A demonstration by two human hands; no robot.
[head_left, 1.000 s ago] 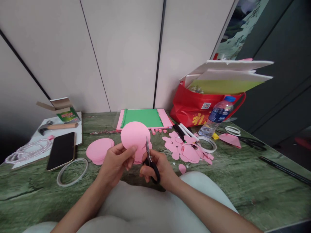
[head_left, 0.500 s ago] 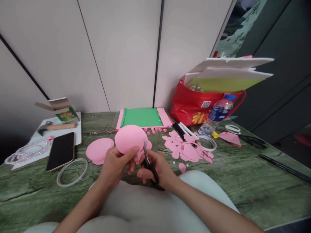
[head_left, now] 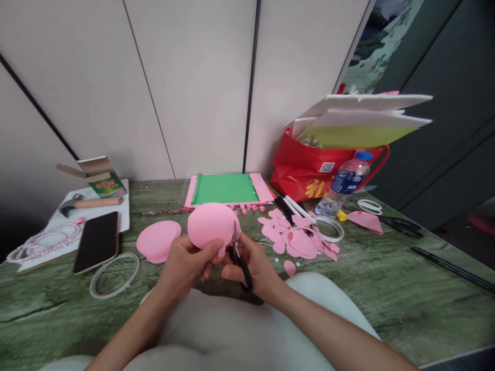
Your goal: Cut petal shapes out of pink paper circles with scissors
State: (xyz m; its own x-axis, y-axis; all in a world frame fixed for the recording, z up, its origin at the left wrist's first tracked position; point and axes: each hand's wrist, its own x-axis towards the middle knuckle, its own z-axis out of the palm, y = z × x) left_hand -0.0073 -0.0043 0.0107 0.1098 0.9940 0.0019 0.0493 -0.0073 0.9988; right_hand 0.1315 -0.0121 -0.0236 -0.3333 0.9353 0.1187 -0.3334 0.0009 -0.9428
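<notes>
Between thumb and fingers, my left hand [head_left: 189,260] pinches a round sheet of pink paper [head_left: 211,224] by its lower edge. My right hand [head_left: 253,265] grips black-handled scissors [head_left: 243,270], their blades pointing up at the right side of the sheet. Part of the paper near the blades is hidden by my fingers and the scissors. To the left lies a stack of pink paper ovals [head_left: 158,239]. Cut pink paper petals [head_left: 301,243] are heaped on the right.
A phone [head_left: 98,242], a hammer [head_left: 96,202], a bead string [head_left: 48,239] and a tape roll [head_left: 115,275] lie left. Behind is a green sheet [head_left: 226,188]. Rightward stand a red bag [head_left: 294,170] and a water bottle [head_left: 344,185], beside another tape roll [head_left: 328,229].
The pink paper has shifted slightly right and down and turned a little in my hands. The scissor blades look closer together, and my right hand has moved slightly right.
</notes>
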